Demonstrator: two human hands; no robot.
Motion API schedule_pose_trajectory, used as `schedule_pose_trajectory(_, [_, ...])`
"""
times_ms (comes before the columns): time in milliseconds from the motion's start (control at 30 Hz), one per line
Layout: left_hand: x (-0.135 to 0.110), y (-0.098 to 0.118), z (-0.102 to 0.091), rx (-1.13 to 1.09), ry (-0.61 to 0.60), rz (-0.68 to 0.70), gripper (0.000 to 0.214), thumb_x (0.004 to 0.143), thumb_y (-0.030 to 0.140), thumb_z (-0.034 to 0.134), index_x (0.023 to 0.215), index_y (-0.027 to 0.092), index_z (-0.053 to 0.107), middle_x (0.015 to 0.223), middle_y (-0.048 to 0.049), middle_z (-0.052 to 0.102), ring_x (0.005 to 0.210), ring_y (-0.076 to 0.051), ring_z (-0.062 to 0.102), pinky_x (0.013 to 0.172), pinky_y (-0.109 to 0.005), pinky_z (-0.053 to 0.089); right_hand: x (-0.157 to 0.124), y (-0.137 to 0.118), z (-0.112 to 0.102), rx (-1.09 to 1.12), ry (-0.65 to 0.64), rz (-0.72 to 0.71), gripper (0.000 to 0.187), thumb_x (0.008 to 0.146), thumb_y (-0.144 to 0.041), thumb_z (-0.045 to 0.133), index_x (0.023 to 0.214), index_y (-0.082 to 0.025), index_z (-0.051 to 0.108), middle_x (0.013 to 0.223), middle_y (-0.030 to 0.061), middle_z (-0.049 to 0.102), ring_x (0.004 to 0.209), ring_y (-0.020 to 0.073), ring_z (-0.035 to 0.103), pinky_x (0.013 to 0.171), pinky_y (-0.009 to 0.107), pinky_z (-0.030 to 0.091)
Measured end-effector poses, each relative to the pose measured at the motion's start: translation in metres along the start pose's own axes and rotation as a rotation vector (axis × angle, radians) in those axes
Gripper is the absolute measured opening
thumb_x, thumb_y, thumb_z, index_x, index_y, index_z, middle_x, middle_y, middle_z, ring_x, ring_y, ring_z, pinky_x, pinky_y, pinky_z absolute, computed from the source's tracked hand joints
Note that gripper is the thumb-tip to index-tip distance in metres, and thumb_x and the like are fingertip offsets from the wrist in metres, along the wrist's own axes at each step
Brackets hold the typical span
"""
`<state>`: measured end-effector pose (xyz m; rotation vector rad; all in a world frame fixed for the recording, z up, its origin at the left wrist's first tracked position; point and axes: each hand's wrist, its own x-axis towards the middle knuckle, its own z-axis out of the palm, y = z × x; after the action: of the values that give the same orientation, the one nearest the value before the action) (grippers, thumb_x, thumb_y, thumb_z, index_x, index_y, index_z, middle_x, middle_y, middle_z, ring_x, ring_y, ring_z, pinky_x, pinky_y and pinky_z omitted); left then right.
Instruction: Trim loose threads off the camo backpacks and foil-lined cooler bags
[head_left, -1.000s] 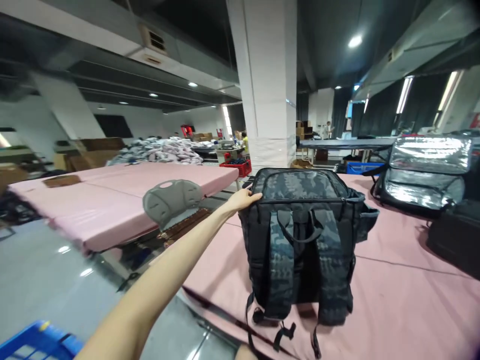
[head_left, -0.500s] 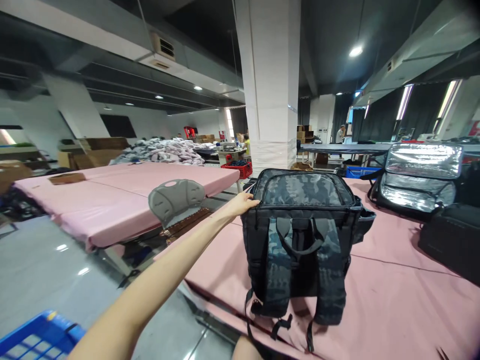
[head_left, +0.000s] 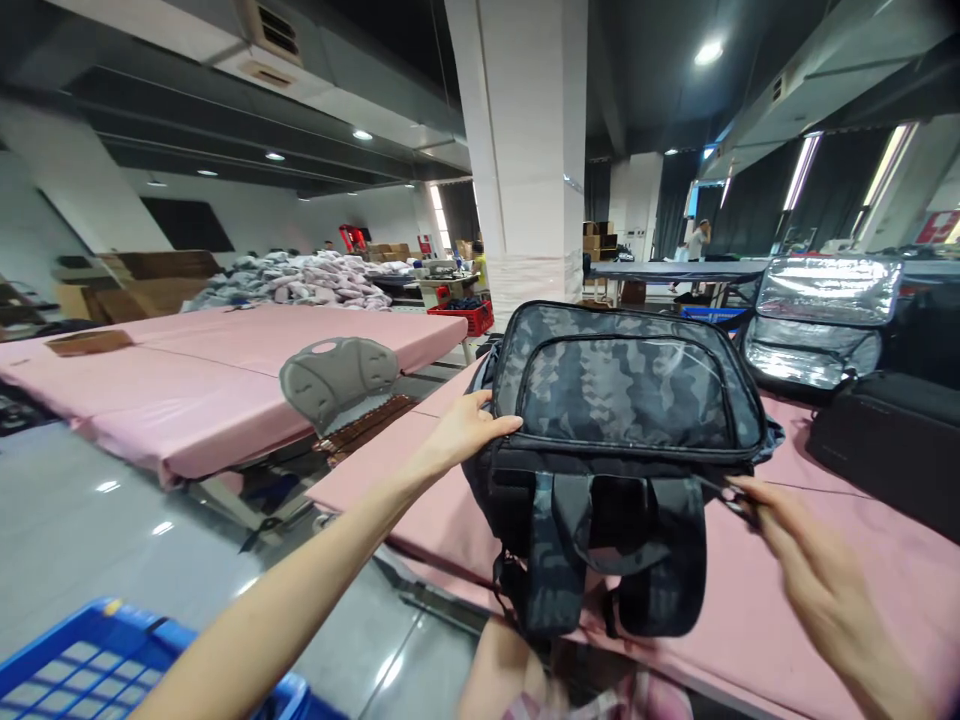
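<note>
A dark camouflage backpack (head_left: 622, 400) stands on the pink table (head_left: 825, 600) right in front of me, its straps and carry handle facing me and its lid tilted toward me. My left hand (head_left: 465, 430) grips the bag's upper left corner, fingers curled over the lid's edge. My right hand (head_left: 806, 560) reaches in from the lower right, and its fingertips pinch a small zipper pull at the bag's right side.
An open bag with silver lining (head_left: 821, 330) and a black bag (head_left: 885, 450) sit at the right on the same table. A grey chair back (head_left: 337, 375) stands left of the bag. Beyond it is another pink table (head_left: 187, 380). A blue crate (head_left: 112, 670) is at lower left. A white pillar (head_left: 525, 150) rises behind.
The backpack has come closer and tipped toward me under my left hand. My right hand has entered from the lower right and taken the zipper pull.
</note>
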<state>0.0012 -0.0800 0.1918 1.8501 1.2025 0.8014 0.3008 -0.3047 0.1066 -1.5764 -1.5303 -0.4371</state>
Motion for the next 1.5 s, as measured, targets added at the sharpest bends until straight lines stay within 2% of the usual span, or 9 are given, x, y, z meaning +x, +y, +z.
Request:
schedule_pose_trajectory(33, [-0.002,0.001,0.0,0.01,0.004,0.006,0.057,0.056,0.046,0.072,0.099,0.01,0.058,0.046,0.005,0.051,0.042,-0.01,0.044,0.042,-0.02,0.03,0.016,-0.017,0.007,0.033,-0.053,0.005,0.029,0.092,-0.03,0.035,0.115,-0.024,0.053,0.098,0.0046,0.066,0.079,0.0144,0.064,0.065,0.023,0.049])
schedule_pose_trajectory(100, [-0.004,0.002,0.0,0.035,0.004,0.032,0.053,0.057,0.047,0.071,0.094,0.011,0.058,0.045,0.0047,0.051,0.042,-0.011,0.044,0.042,-0.02,0.03,0.039,-0.044,0.02,-0.007,-0.043,-0.023,0.027,0.091,-0.034,0.04,0.11,-0.022,0.055,0.091,0.0032,0.066,0.073,0.013,0.062,0.06,0.021,0.046])
schedule_pose_trajectory(200, [-0.006,0.001,0.0,0.047,-0.001,0.069,0.051,0.06,0.048,0.068,0.093,0.011,0.058,0.045,0.0051,0.049,0.041,-0.01,0.043,0.041,-0.02,0.028,0.051,-0.058,0.03,-0.214,0.131,-0.111,0.025,0.087,-0.036,0.05,0.103,-0.019,0.06,0.077,0.0015,0.063,0.065,0.0116,0.058,0.053,0.021,0.038])
schedule_pose_trajectory(267, [-0.006,-0.001,-0.001,0.049,-0.002,0.077,0.051,0.061,0.049,0.067,0.094,0.012,0.057,0.046,0.005,0.049,0.041,-0.01,0.043,0.04,-0.019,0.026,0.049,-0.056,0.033,-0.352,0.22,-0.178,0.022,0.086,-0.032,0.054,0.1,-0.017,0.062,0.074,0.0008,0.063,0.062,0.011,0.056,0.054,0.022,0.035])
schedule_pose_trajectory(400, [-0.003,-0.005,-0.001,0.077,0.0,0.076,0.053,0.061,0.051,0.066,0.095,0.012,0.057,0.045,0.0052,0.048,0.042,-0.01,0.043,0.04,-0.02,0.025,0.043,-0.053,0.033,-0.516,0.255,-0.251,0.02,0.084,-0.026,0.056,0.099,-0.016,0.064,0.072,0.0013,0.064,0.063,0.0115,0.055,0.056,0.024,0.032])
schedule_pose_trajectory(867, [-0.003,-0.004,-0.002,0.001,-0.004,0.065,0.048,0.056,0.046,0.072,0.089,0.014,0.058,0.043,0.0061,0.047,0.043,-0.012,0.046,0.041,-0.021,0.027,0.044,-0.058,0.034,-0.555,0.276,-0.284,0.019,0.084,-0.026,0.057,0.099,-0.015,0.064,0.072,0.0018,0.064,0.063,0.0116,0.054,0.057,0.024,0.031])
schedule_pose_trajectory(1233, [-0.003,-0.006,-0.002,0.126,0.001,0.093,0.054,0.063,0.052,0.065,0.096,0.011,0.053,0.047,0.0052,0.049,0.044,-0.012,0.044,0.041,-0.021,0.025,0.051,-0.063,0.027,-0.659,0.217,-0.325,0.016,0.083,-0.023,0.058,0.098,-0.018,0.064,0.065,-0.0014,0.06,0.06,0.0106,0.052,0.054,0.026,0.027])
schedule_pose_trajectory(1300, [-0.004,-0.005,-0.002,0.15,0.012,0.107,0.053,0.063,0.052,0.065,0.095,0.011,0.053,0.046,0.0061,0.046,0.044,-0.011,0.043,0.042,-0.021,0.025,0.057,-0.054,0.025,-0.565,0.19,-0.335,0.015,0.084,-0.025,0.057,0.096,-0.019,0.064,0.066,-0.0014,0.059,0.061,0.0107,0.054,0.054,0.025,0.03])
schedule_pose_trajectory(1500, [-0.005,0.001,-0.002,0.199,0.005,0.124,0.045,0.064,0.052,0.063,0.084,0.013,0.054,0.045,0.0075,0.041,0.043,-0.01,0.039,0.042,-0.021,0.024,0.072,-0.03,0.031,0.102,-0.014,-0.214,0.018,0.081,-0.033,0.059,0.093,-0.02,0.062,0.078,0.0019,0.063,0.068,0.0135,0.059,0.061,0.024,0.043])
